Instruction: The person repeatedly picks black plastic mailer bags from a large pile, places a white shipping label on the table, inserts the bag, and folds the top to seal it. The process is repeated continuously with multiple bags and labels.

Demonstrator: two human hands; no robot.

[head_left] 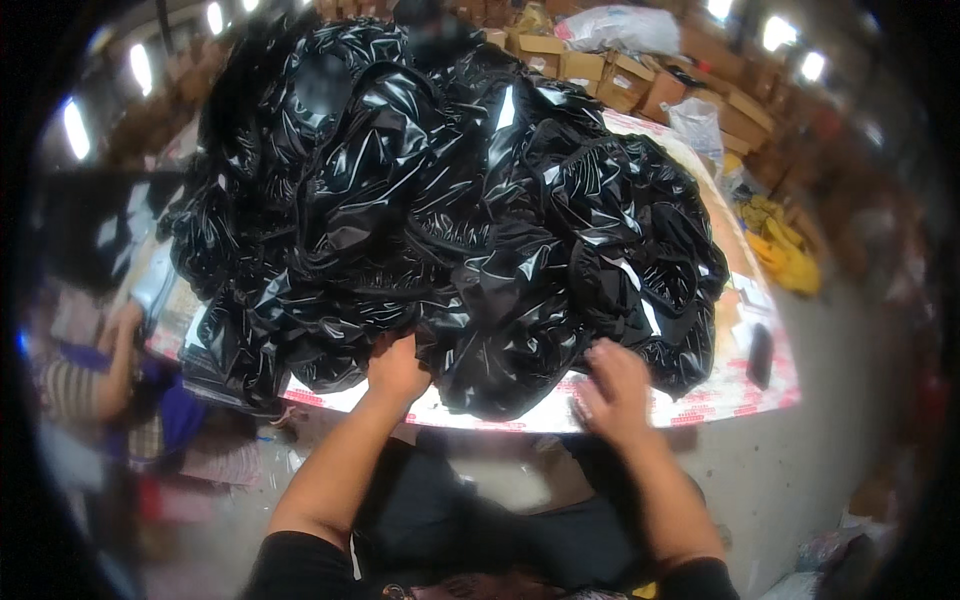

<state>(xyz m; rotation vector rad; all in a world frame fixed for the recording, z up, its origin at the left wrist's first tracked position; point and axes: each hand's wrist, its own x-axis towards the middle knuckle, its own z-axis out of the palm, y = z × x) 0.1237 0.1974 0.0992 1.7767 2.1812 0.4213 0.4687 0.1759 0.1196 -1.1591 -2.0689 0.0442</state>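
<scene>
A large crumpled heap of glossy black fabric items (pixel 390 210), some with gathered edges and small white tags, covers most of a white-and-red paper-covered table (pixel 740 395). My left hand (pixel 398 365) is at the front middle of the heap, closed on a fold of the black fabric, its fingertips partly hidden. My right hand (pixel 615 385) is at the front edge farther right, slightly blurred, fingers loosely bent and apart beside the fabric.
A dark phone-like object (pixel 760 355) lies at the table's right. Cardboard boxes (pixel 600 75), white sacks (pixel 615 30) and yellow material (pixel 775 250) are piled behind. At left, a co-worker's arm (pixel 118 370) is beside another dark pile (pixel 85 225).
</scene>
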